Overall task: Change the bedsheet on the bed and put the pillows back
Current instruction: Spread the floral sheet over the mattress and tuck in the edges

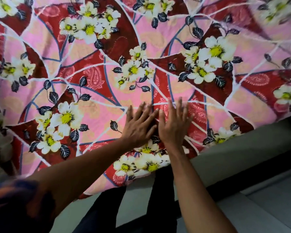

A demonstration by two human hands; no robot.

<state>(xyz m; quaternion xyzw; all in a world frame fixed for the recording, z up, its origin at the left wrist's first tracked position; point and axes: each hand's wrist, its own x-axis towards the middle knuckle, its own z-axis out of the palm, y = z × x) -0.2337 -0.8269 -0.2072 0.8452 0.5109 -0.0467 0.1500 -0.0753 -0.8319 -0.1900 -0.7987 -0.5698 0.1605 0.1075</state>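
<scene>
The left hand [138,126] and the right hand [174,125] lay side by side, fingers straight and spread, pressing flat on the floral bedsheet [94,64] that covered the bed near its edge.

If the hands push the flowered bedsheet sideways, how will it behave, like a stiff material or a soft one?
The bedsheet is probably floppy: its near edge hangs down in soft curves. Pushed by the flat left hand and right hand, it would likely slide and bunch rather than move as one piece. It looks thin, so probably light.
</scene>
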